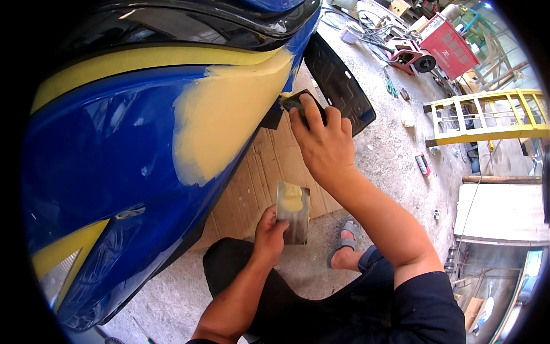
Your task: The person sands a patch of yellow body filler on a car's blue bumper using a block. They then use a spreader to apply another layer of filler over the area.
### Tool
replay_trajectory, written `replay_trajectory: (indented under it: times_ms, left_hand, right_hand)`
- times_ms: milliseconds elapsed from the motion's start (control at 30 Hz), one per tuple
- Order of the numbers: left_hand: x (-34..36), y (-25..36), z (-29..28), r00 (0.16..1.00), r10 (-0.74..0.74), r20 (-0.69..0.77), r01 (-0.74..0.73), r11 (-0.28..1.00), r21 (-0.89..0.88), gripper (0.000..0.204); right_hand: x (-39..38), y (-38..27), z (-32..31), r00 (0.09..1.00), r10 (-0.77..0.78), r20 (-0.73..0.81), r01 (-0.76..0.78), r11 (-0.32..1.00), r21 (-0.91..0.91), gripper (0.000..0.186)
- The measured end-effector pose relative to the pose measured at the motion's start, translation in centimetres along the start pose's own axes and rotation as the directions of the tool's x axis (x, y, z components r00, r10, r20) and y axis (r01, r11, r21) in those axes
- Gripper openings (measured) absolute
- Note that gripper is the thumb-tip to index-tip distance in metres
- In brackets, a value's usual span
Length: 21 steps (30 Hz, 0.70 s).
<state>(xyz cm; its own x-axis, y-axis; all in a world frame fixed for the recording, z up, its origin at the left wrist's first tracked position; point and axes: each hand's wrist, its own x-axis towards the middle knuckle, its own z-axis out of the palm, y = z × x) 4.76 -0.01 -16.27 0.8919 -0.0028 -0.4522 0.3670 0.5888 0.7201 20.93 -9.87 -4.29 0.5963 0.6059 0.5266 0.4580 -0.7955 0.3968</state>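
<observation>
Two grips full: left hand (269, 235) holds plate (295, 228), right hand (325, 140) spreader (294, 102). You're likely spreading filler (226, 117); next stroke wants even pressure.

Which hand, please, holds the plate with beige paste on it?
The left hand, lower in view: its grey plate carries paste. The right hand holds a black tool.

Left hand (269, 236) low; right hand (324, 136) outstretched
</observation>
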Motion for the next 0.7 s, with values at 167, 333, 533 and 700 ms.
replay_trajectory:
  times_ms: [167, 333, 533, 700]
  left_hand:
    - [0.0, -0.2, -0.1, 1.000, 0.013, 0.007, -0.013, 1.000, -0.007, 0.044]
    - [-0.3, 0.0, 0.2, 1.000, 0.007, -0.022, -0.007, 1.000, 0.018, 0.044]
    - [-0.1, 0.7, -0.2, 0.996, 0.083, -0.025, -0.087, 0.973, -0.212, 0.043]
    - [-0.7, 3.5, 3.2, 0.998, 0.058, -0.036, -0.069, 0.863, -0.500, 0.045]
  right_hand:
    - [-0.7, 0.0, 0.9, 1.000, -0.010, 0.022, 0.010, 1.000, 0.011, 0.037]
    - [-1.5, 0.6, 1.2, 0.999, -0.036, 0.024, 0.035, 0.999, 0.039, 0.038]
    - [-2.6, 2.3, -2.7, 0.999, -0.019, 0.027, 0.009, 0.942, 0.335, 0.044]
    - [-5.3, 4.1, -7.1, 0.953, -0.051, 0.300, -0.243, 0.466, 0.851, 0.045]
